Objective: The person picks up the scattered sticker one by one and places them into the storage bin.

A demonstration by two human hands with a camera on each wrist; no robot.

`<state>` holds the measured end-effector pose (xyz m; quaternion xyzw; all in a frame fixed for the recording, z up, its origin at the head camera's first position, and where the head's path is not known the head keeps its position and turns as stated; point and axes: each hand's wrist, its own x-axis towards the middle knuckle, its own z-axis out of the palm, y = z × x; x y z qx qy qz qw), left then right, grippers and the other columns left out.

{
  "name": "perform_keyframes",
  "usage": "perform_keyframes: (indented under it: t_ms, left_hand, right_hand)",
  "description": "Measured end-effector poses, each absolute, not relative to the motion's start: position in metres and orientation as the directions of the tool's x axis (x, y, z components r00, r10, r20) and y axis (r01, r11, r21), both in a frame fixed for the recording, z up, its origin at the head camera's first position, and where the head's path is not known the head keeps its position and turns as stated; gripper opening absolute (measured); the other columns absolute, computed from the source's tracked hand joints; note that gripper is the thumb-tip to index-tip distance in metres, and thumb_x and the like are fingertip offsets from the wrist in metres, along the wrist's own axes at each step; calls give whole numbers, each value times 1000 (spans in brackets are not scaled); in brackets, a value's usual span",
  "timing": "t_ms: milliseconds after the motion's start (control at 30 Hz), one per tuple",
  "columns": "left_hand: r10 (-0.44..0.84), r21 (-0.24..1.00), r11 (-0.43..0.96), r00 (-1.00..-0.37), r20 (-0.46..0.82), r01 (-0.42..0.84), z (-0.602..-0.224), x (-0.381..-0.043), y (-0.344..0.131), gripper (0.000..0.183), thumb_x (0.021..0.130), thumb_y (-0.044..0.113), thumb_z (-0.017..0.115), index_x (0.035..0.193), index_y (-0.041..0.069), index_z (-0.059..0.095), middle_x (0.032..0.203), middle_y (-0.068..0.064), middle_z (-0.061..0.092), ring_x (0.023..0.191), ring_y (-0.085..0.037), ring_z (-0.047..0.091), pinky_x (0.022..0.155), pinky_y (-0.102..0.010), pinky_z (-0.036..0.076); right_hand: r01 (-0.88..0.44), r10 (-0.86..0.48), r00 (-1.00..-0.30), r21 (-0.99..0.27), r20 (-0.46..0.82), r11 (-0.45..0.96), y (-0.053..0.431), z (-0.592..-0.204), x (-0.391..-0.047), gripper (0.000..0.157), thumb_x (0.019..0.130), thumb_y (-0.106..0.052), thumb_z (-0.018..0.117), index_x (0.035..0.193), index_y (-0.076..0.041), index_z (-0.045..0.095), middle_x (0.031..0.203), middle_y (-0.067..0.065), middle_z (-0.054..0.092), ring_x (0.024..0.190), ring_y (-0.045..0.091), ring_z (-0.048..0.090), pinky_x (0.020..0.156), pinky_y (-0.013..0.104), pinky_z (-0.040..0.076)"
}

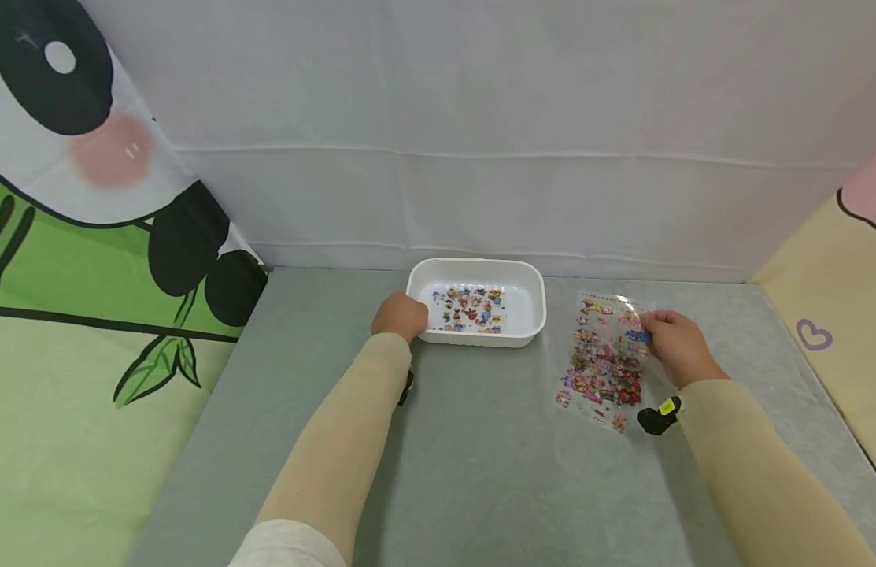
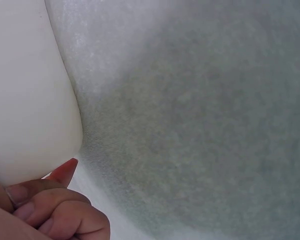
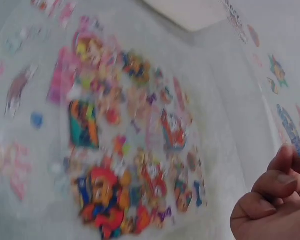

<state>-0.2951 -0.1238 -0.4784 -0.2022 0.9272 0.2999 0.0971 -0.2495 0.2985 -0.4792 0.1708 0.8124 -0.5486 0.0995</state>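
A white rectangular tray (image 1: 480, 340) stands at the back of the table, against the wall. My left hand (image 1: 401, 316) grips its left end, and the left wrist view shows curled fingers (image 2: 72, 215) against the smooth tray wall (image 2: 30, 90). Inside the tray lies a patch of small colourful cartoon stickers (image 1: 469, 309). To the right, my right hand (image 1: 680, 346) pinches the right edge of a clear sticker sheet (image 1: 600, 358) printed with cartoon puppies. In the right wrist view the sheet (image 3: 135, 165) bends up towards the pinching fingers (image 3: 275, 192).
A grey cloth covers the table (image 1: 480, 472). Behind it hangs a white sheet wall (image 1: 508, 205). A green cartoon-printed panel (image 1: 69, 378) borders the left side, and a cream panel (image 1: 834, 315) with a purple heart borders the right.
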Motion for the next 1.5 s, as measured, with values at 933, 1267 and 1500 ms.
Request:
perform_keyframes:
  t_ms: [933, 1267, 1500]
  left_hand:
    - [-310, 507, 754, -906, -288, -419, -473, -290, -122, 32, 99, 18, 48, 112, -2, 70, 104, -14, 70, 85, -28, 61, 72, -41, 50]
    - [-314, 497, 754, -900, -302, -430, -477, -294, -123, 32, 99, 18, 49, 111, -2, 70, 103, -14, 70, 84, -27, 60, 69, -40, 49]
    - [-303, 495, 762, -906, -296, -417, -479, -296, -124, 33, 99, 19, 48, 111, -2, 70, 102, -14, 70, 84, -28, 61, 68, -40, 49]
  right_hand:
    - [280, 45, -959, -918, -279, 280, 240, -455, -270, 37, 112, -28, 43, 132, 2, 50, 105, 7, 50, 70, 11, 41, 66, 31, 40]
    - [291, 50, -956, -918, -289, 270, 220, -457, -275, 32, 110, -26, 48, 128, 0, 54, 98, 3, 51, 69, 10, 42, 63, 28, 40]
    - [300, 61, -954, -917, -294, 264, 210, -457, -277, 36, 110, -25, 49, 134, 1, 53, 99, 7, 52, 72, 11, 44, 66, 31, 42]
